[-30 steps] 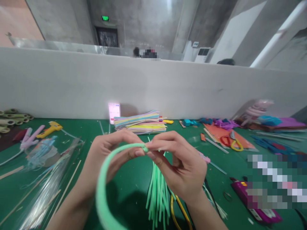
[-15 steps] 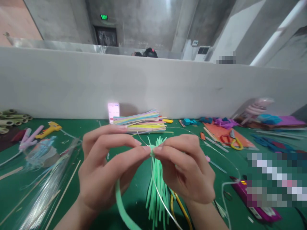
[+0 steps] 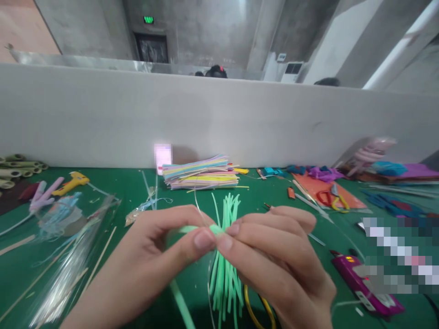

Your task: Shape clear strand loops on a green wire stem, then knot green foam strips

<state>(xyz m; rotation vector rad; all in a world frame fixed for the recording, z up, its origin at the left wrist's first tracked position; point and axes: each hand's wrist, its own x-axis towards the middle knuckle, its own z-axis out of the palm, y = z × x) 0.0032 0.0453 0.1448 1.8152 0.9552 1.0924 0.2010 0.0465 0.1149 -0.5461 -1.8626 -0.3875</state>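
Observation:
Thumb and fingers of my left hand (image 3: 154, 249) are closed in a pinch on a light green foam-like strip (image 3: 183, 301). My right hand (image 3: 284, 256) pinches the same strip just beside it, so the fingertips of both hands nearly meet. A thin pale wire (image 3: 209, 292) runs up through the pinched spot and out above it. Fingertips hide exactly how strip and wire join. Below and behind my hands lies a bundle of light green strips (image 3: 226, 278). A yellow loop handle (image 3: 252, 310) shows partly under my right hand.
Coloured strips (image 3: 202, 173) lie by the white partition (image 3: 206, 119), near a phone (image 3: 163, 157). On the left are a yellow glue gun (image 3: 73, 182) and clear plastic wrap (image 3: 72, 269). Red-and-yellow scissors (image 3: 338, 201) and a magenta device (image 3: 368, 283) lie right.
My hands have turned and lowered slightly, with the left thumb now facing me. The strip stays pinched between them. The wire's lower end has swung left.

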